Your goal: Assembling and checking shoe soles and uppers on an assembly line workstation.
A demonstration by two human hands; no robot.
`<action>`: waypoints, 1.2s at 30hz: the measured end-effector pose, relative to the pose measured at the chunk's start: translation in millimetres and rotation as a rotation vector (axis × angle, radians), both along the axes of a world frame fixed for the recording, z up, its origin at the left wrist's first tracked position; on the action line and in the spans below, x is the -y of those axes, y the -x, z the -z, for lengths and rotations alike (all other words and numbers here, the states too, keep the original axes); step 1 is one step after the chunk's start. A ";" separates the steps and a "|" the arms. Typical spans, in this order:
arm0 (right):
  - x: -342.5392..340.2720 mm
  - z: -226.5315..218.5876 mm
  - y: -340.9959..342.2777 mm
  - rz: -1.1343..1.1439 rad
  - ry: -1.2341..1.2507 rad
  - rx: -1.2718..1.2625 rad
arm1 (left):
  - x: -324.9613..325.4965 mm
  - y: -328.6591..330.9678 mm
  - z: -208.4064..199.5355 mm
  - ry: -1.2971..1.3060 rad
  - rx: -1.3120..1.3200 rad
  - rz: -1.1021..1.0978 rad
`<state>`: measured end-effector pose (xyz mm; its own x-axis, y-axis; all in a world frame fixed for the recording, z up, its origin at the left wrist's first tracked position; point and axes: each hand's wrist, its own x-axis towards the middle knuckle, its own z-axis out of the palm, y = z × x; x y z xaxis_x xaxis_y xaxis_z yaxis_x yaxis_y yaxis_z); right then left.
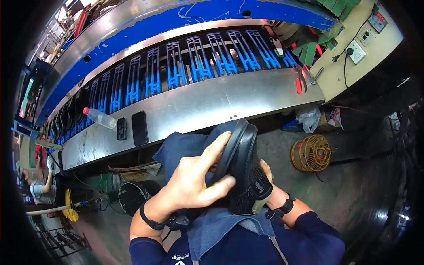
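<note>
A black shoe (pixel 248 154) with a thick black sole (pixel 231 148) is held on its side above my lap, toe pointing away from me. Its upper has a dotted texture and a pale heel tab. My left hand (pixel 190 181) grips the sole side, index finger stretched along the sole's edge and thumb pressed near the heel. On the other side, my right hand (pixel 276 195) supports the upper; most of its fingers are hidden behind the shoe. A blue apron (pixel 181 148) spreads over my lap beneath.
Ahead runs a metal bench (pixel 190 112) with a row of blue-ended racks (pixel 201 70). On it lie a phone (pixel 140 128), a clear bottle (pixel 101 117) and red-handled pliers (pixel 300 81). A bucket (pixel 132 196) and a wicker basket (pixel 311 153) stand on the floor. Another person (pixel 42 187) is far left.
</note>
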<state>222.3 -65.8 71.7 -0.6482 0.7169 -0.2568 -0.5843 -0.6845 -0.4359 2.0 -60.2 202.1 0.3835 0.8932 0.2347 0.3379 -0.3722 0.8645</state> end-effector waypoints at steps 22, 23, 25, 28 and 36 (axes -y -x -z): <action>4.5 -5.5 -0.8 0.084 -0.039 -0.050 | -1.6 -25.4 -12.6 -0.166 -0.465 -0.076; 2.3 -1.1 -3.2 0.062 -0.039 -0.076 | 1.3 -25.4 -2.6 -0.212 -0.379 -0.083; -4.4 8.7 -6.2 0.054 -0.051 -0.122 | 4.9 -23.3 22.0 -0.166 -0.248 -0.079; -4.9 21.7 -8.9 0.081 0.062 -0.318 | 4.3 -24.0 31.0 -0.185 -0.200 -0.081; -10.6 8.9 -6.3 0.140 0.111 -0.262 | 11.6 -28.6 26.6 -0.154 -0.109 -0.110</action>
